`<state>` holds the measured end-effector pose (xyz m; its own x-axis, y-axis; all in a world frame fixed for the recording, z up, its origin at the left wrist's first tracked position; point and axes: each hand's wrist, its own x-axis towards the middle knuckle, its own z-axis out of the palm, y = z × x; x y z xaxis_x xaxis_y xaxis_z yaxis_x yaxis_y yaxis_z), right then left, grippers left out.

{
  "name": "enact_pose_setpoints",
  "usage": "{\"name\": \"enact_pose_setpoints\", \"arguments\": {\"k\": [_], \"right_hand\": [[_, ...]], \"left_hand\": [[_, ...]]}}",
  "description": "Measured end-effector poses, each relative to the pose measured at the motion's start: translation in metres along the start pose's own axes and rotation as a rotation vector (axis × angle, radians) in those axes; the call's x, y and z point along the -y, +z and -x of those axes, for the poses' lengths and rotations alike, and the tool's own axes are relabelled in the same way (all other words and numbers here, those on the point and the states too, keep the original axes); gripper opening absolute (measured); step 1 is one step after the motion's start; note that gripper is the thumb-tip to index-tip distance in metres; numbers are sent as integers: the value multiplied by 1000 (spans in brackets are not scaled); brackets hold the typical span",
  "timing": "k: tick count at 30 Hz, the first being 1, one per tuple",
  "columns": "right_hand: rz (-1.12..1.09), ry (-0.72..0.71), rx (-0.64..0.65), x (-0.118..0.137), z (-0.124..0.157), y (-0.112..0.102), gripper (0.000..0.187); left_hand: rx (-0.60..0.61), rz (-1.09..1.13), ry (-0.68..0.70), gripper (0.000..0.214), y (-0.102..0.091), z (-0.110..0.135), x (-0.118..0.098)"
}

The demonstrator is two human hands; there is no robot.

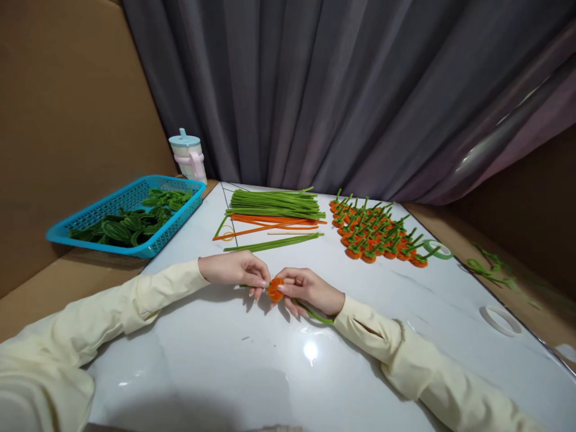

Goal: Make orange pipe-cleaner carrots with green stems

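Cream sleeves (418, 372) up close, angling in from both sides! Down to the right hand (310, 287), fingers clamped on a fuzzy orange piece (276, 290) out between both hands. Trailing under the palm, a green strip (316, 315). Over to the left hand (236, 269), fingertips together, seemingly on a thin green stem (243, 286). Could unravel from slack right grip, flatten from hard squeezing, snag by catching strip on sleeve.

Grey curtain (288, 90) behind white table (211, 366)
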<state>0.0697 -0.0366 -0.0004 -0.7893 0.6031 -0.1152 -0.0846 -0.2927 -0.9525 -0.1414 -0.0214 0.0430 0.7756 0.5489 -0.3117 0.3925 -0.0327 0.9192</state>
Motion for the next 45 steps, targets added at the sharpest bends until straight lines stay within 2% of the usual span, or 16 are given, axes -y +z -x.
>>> {"name": "enact_pose_setpoints", "arguments": {"k": [5,10,15,19,26,28,32,36,41,45], "right_hand": [[-26,-55,-32,-3,-1,-4,29],[-75,-75,20,-5,-3,-8,31],[-152,-52,35,-2,-4,-9,32],[-150,-37,20,1,-5,-8,32],[-97,-42,-42,3,-2,-5,30],[-75,-47,-53,3,-2,-5,30],[-54,3,2,4,1,-5,28],[8,92,74,8,5,0,28],[168,161,50,11,7,5,30],[212,181,37,11,7,5,30]], "left_hand": [[-42,188,25,24,10,-7,8],[-102,391,29,26,20,-10,11],[-119,594,-23,27,18,-12,17],[-113,645,-45,25,15,-14,22],[-77,378,-48,21,8,-5,0],[-7,257,-37,23,3,0,-8],[217,-13,-46,27,-7,9,-16],[157,-197,-77,30,-7,13,-19],[93,-402,-17,29,-1,16,-25],[82,-574,23,26,5,18,-28]]}}
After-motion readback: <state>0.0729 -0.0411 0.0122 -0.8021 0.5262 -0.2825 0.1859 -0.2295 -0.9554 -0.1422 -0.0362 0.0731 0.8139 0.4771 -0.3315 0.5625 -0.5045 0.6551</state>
